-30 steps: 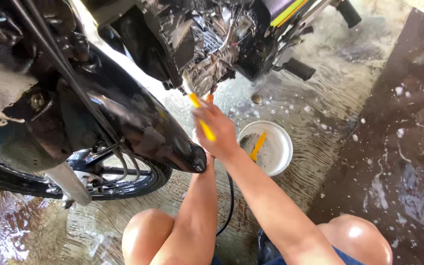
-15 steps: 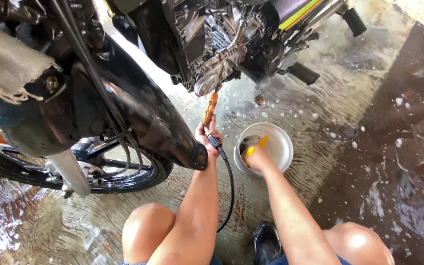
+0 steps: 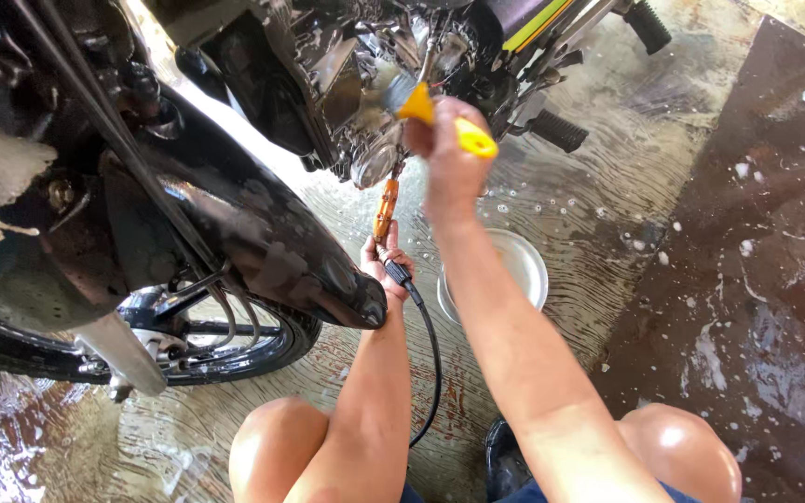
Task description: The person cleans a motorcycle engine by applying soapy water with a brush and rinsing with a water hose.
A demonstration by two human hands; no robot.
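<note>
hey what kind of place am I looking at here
Probably a motorcycle wash bay or home yard: a soapy black motorcycle stands on a wet concrete floor, the left hand holds an orange spray nozzle, the right hand a yellow-handled brush.

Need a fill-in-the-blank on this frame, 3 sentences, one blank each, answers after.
1. The right hand holds a brush with a ____ handle up at the engine.
2. The left hand grips an orange spray nozzle joined to a ____ hose.
3. The metal bowl stands on the wet ____.

Answers: yellow; black; floor
</note>
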